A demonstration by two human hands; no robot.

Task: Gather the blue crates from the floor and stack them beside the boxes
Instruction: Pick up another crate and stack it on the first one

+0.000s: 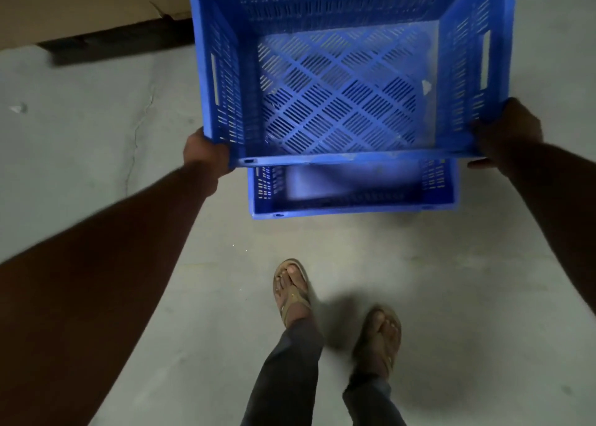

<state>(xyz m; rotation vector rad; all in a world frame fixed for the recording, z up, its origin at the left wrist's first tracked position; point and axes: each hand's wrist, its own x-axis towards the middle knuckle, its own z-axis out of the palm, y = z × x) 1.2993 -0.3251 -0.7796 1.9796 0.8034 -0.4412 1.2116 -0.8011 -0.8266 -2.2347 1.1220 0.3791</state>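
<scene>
Blue crate (338, 87): empty slotted plastic, likely light, stiff; held above a second crate (353, 188) on the floor (419, 296), near cardboard box (80, 3). Left hand (206, 156), right hand (506, 135): fingers curled round near rim corners; side slots offer handholds

No text, label, brand or number is readable on anything in view.
</scene>
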